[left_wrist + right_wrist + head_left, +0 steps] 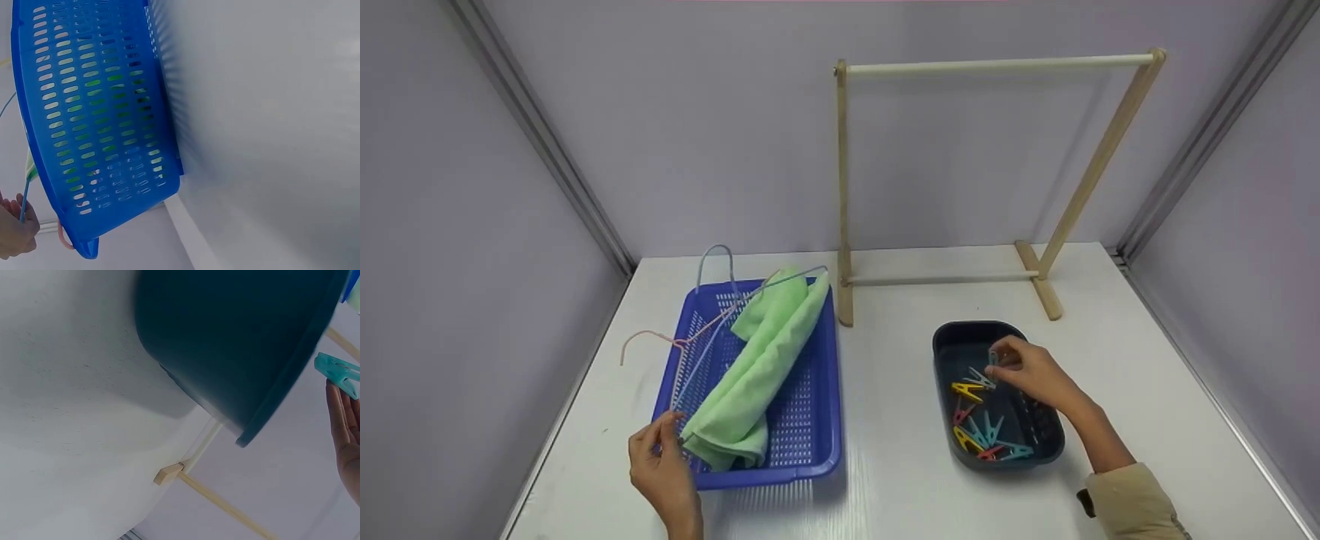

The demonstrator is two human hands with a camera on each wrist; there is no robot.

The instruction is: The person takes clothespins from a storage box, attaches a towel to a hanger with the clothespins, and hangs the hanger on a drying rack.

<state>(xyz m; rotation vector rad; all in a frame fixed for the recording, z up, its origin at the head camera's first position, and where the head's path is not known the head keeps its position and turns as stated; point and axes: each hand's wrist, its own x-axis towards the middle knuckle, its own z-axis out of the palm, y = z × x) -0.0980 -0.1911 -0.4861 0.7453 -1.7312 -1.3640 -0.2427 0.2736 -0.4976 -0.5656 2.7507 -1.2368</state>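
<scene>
My left hand [660, 457] pinches one corner of a blue hanger [701, 364] beside the blue basket's near left edge. A light green cloth [769, 367] lies folded along the hanger, over the basket [840, 420]. In the left wrist view, the fingers [28, 216] grip the thin blue bar past the basket wall. My right hand [1039, 375] is over the dark bin [1061, 442], pinching a teal clothespin [337, 371] between fingers and thumb. Several yellow, red, teal and pale clothespins [990, 431] lie in the bin below it.
A pink hanger [649, 332] leans in the basket, its hook sticking out over the left rim. Behind the basket and bin stands a wooden rack [844, 187] with a white top rod [997, 66]. Grey walls enclose the white table [896, 420] at the back and sides.
</scene>
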